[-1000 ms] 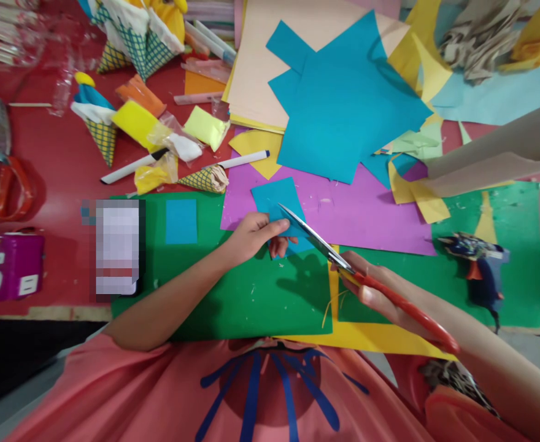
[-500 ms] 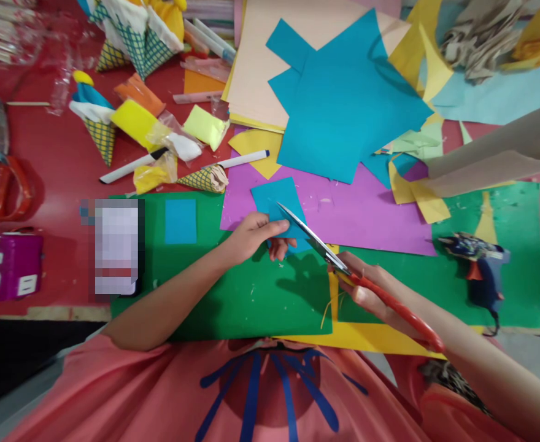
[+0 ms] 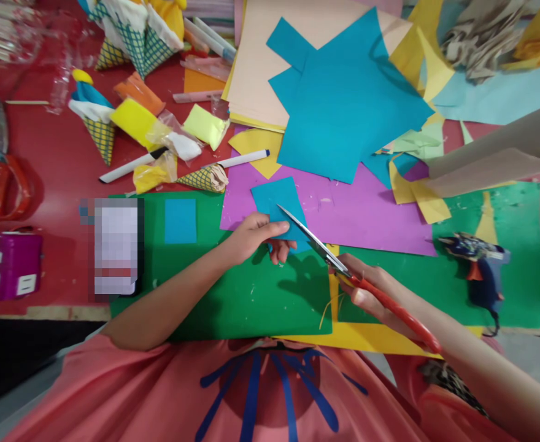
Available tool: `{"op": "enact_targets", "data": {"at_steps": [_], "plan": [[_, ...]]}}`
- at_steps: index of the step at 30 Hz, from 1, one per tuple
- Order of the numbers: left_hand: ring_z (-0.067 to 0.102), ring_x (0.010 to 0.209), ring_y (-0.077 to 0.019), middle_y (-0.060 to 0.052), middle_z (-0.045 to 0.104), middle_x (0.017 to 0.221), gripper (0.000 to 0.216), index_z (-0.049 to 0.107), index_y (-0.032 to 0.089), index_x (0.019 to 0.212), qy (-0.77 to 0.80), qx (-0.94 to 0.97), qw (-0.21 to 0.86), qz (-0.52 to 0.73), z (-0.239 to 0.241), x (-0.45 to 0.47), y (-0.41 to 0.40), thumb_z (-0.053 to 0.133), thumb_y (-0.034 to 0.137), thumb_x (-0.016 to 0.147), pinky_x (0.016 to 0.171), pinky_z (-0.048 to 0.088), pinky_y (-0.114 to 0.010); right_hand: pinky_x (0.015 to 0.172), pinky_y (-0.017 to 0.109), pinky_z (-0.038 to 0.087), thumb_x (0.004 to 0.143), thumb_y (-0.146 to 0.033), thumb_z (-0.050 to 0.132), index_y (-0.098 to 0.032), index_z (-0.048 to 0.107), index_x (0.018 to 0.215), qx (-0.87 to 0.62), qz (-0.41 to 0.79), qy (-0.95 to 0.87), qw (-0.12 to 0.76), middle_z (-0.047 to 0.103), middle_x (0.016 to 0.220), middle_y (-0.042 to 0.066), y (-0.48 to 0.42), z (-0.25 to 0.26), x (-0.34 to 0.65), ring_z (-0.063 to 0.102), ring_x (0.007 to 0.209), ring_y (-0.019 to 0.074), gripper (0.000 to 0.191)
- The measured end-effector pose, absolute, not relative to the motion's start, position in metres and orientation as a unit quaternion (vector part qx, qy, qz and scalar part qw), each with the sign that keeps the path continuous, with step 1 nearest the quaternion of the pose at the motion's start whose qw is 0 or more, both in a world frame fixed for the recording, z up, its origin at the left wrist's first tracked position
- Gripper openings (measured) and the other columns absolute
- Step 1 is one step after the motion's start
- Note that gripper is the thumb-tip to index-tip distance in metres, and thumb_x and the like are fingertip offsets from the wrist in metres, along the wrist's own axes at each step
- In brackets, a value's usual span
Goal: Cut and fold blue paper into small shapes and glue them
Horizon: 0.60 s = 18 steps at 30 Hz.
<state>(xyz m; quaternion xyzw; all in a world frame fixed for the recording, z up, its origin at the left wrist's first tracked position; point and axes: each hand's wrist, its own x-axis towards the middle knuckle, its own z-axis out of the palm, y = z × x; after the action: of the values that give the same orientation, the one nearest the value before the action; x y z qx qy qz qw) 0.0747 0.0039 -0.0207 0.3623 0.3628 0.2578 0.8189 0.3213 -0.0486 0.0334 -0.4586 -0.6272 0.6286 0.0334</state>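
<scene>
Two green sheets [image 3: 224, 294] lie beneath the hands on a red tabletop [image 3: 62, 153], with a purple sheet [image 3: 380, 221] just beyond them. The left hand [image 3: 257, 236] pinches blue paper [image 3: 299, 239] between thumb and fingers. The right hand [image 3: 362, 282] is curled around red-handled scissors [image 3: 380, 296], their blades crossing over that paper. A glue gun [image 3: 484, 276] rests to the right hand's right; past the table's near edge, left of the left hand, lies a dark area [image 3: 26, 362].

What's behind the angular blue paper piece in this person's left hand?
Behind the angular blue paper piece, a long purple sheet shows past its upper edges, a flat green sheet below. Anything behind its middle is covered and cannot be seen.
</scene>
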Motion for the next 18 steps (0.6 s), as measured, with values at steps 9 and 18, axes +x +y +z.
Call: {"op": "enact_targets", "data": {"at_steps": [9,18], "plan": [[0.062,0.044,-0.0114,-0.004,0.069,0.058,0.043,0.059,0.012,0.067,0.385,0.392,0.79,0.272,-0.02,0.0727,0.0043,0.071,0.054,0.071,0.044,0.051,-0.02,0.05,0.023,0.031,0.079,-0.079,0.034,-0.017,0.049,0.106,-0.477,0.621,-0.62,0.044,0.04,0.061,-0.004,-0.0522,0.0349,0.3262,0.037,0.055,0.0103,0.07],[0.067,0.05,-0.0149,-0.002,0.067,0.054,0.039,0.058,0.015,0.063,0.424,0.407,0.74,0.328,-0.0251,0.0711,0.0051,0.063,0.051,0.078,0.044,0.052,-0.02,0.048,0.022,0.03,0.081,-0.077,0.033,-0.018,0.049,0.107,-0.467,0.605,-0.644,0.045,0.04,0.062,-0.005,-0.0515,0.0376,0.3293,0.037,0.053,0.0094,0.066]]}}
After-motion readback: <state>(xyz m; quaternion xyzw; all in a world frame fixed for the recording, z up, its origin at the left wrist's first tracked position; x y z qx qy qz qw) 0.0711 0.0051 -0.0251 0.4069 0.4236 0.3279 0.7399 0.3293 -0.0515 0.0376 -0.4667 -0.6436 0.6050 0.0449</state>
